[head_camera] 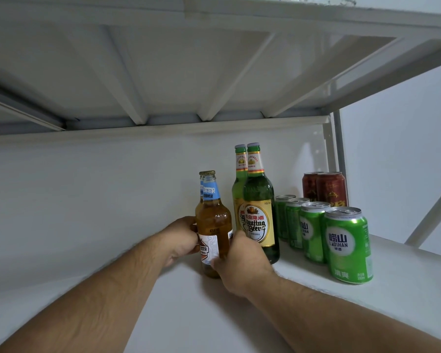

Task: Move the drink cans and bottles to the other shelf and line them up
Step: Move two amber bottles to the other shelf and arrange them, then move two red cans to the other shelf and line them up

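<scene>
Both hands are on the front amber glass beer bottle with the blue neck label (213, 225), upright on the white metal shelf (163, 314); the left hand (181, 238) holds its side, fingers hidden behind the glass; the right hand (239, 261) curls round its lower body; a second amber bottle (201, 200) stands just behind; beside them stand two tall green glass bottles (259, 212), four green cans (346, 245) and two red cans (331, 187) in rows; this looks like the lining-up step; next, nudge the bottle square with its neighbours.

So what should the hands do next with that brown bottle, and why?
Probably nudge the front brown bottle straight in line with the brown bottle behind it, then let go. Both the left hand and right hand grip it, and it already stands on the shelf beside the green bottles.
</scene>
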`<action>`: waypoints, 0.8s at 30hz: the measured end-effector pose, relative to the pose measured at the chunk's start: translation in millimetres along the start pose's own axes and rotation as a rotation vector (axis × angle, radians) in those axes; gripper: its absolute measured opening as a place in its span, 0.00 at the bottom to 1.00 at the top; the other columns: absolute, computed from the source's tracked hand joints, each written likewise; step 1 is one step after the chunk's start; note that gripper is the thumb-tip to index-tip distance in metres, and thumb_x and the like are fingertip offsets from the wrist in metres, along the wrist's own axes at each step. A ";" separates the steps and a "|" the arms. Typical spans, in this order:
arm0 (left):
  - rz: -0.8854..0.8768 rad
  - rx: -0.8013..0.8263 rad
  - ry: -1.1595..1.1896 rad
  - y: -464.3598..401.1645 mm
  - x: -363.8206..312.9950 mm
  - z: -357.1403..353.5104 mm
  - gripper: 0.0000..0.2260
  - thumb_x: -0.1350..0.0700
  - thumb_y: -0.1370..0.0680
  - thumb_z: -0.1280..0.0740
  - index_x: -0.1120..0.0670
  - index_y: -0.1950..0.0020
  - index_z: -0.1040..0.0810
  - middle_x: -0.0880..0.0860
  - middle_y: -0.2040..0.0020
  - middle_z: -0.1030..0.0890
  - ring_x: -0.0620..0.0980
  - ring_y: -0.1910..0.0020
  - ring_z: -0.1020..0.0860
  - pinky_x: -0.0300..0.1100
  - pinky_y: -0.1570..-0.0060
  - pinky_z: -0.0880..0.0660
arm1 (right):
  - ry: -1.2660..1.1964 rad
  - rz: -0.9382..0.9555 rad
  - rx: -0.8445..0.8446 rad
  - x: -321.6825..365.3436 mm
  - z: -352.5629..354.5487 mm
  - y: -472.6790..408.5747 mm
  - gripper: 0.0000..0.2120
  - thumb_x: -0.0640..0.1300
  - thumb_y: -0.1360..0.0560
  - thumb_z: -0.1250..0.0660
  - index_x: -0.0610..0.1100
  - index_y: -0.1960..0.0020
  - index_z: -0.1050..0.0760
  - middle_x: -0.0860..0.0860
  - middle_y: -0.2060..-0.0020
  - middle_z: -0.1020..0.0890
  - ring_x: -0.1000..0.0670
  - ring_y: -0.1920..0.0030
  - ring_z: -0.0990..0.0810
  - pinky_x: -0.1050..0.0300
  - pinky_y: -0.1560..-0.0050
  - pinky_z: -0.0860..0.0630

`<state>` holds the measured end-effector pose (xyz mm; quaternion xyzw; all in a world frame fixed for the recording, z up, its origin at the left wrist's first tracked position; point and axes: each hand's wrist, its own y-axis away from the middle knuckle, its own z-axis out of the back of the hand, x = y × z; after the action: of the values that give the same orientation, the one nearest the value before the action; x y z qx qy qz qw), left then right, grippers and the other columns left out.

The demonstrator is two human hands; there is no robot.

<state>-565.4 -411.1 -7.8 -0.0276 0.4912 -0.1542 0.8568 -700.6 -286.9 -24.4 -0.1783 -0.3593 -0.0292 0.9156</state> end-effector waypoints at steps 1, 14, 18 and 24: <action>0.004 0.001 -0.009 0.0 -0.2 -0.3 0.06 0.61 0.19 0.32 0.57 0.44 0.16 0.56 0.50 0.12 0.54 0.49 0.14 0.42 0.53 0.17 | -0.003 -0.001 0.001 -0.1 0.2 0.1 0.24 0.50 0.23 0.27 0.44 0.32 0.32 0.47 0.38 0.20 0.46 0.39 0.19 0.54 0.41 0.21; 0.068 -0.018 -0.814 52.5 -30.2 37.0 0.34 0.53 0.18 0.35 0.55 0.16 0.47 0.55 0.18 0.37 0.55 0.22 0.33 0.43 0.27 0.32 | 0.071 0.032 0.115 8.9 19.2 27.2 0.16 0.52 0.22 0.32 0.45 0.38 0.26 0.48 0.50 0.18 0.46 0.49 0.18 0.56 0.56 0.24; 0.062 -0.034 -0.947 85.3 -21.7 62.5 0.31 0.50 0.17 0.37 0.56 0.17 0.44 0.56 0.19 0.36 0.56 0.23 0.32 0.49 0.26 0.32 | 0.438 0.276 0.039 29.4 26.8 70.8 0.19 0.56 0.20 0.39 0.46 0.34 0.30 0.47 0.41 0.21 0.43 0.37 0.23 0.53 0.48 0.26; 0.118 -0.137 -1.001 151.1 -13.1 94.7 0.32 0.48 0.17 0.39 0.53 0.16 0.47 0.54 0.18 0.39 0.56 0.22 0.33 0.51 0.25 0.33 | 0.501 0.416 0.208 70.7 13.9 94.9 0.31 0.61 0.16 0.47 0.42 0.21 0.40 0.44 0.21 0.35 0.42 0.18 0.46 0.45 0.22 0.42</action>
<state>-455.2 -273.5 21.9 -0.1264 0.0299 -0.0408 0.9907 -640.0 -188.0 3.3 -0.1405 -0.0802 0.1519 0.9751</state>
